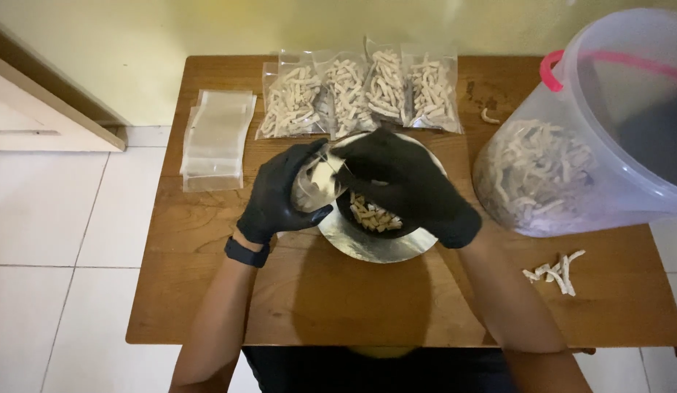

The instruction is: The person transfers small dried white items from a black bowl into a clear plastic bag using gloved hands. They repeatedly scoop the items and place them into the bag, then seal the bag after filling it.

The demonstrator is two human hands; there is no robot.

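the left hand (280, 195), in a black glove with a dark watch at the wrist, is cupped around a small clear bag (314, 183) and holding its mouth open just over the left edge of the metal bowl (367, 244). the right hand (405, 185), also gloved, is curled with the fingers bunched toward the bag's mouth; i can't tell for sure whether it's pinching sticks right now, the glove hides that. the bag already looks partly filled with pale snack sticks, and more of them sit in the bowl (373, 216) under the right palm.

how i'd do this bit well: keep the bag's mouth right above the bowl so anything that slips lands back in it and not on the bench (338, 306). keep the left fingers spreading the opening wide, since these thin bags like to fold shut. feed the sticks in lengthwise, small bunches, so they don't snap or jam across the mouth.

behind the bowl there are 4 filled bags (359, 93) in a row, good reference for how full to go. a stack of empty bags (216, 138) lies to the left, a big clear bucket (593, 138) of sticks leans on the right, and a few loose sticks (555, 272) lie on the bench beside it.
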